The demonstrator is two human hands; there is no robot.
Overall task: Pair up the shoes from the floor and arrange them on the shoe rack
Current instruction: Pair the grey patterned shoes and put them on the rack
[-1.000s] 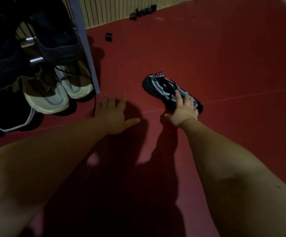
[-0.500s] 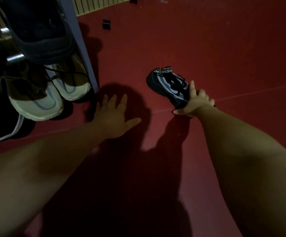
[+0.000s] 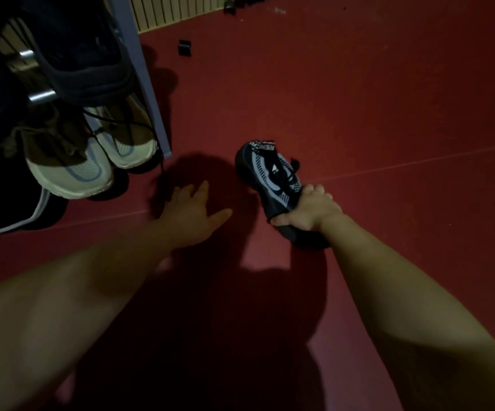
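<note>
Item: black shoe (image 3: 273, 176), patterned in white and pale blue, lettered tab at the heel. Location: centre of the frame, right of the rack post (image 3: 148, 84), toe end toward the lower right.

Change noted: a second ago the right hand (image 3: 305, 212) lay over the toe with fingers spread on top; half a second ago it was curling round the side. Now the grip is closed on the shoe, thumb under the near edge, fingers over the far side. The toe end appears tipped up off the floor (image 3: 388, 114), while the heel looks to be close to or on it; contact there cannot be told in this light.

Left hand (image 3: 190, 215): open, fingers spread, holding nothing, low over the floor in shadow at centre-left, much where it was a second ago. Whether the palm touches the floor cannot be told.

Rack, upper left of the frame: a pale pair (image 3: 92, 161) on the lower level, toes outward, dark laces hanging; a dark shoe (image 3: 83, 72) on the level above; further dark footwear at the far left edge, unclear.

Reading for the task: the shoe has passed from merely touched to held, so the pick-up is under way. No matching black shoe is visible on the floor; its mate is either out of frame or already on the rack.

Other: a small dark object (image 3: 184, 48) lies on the floor at upper centre, kind not discernible.
</note>
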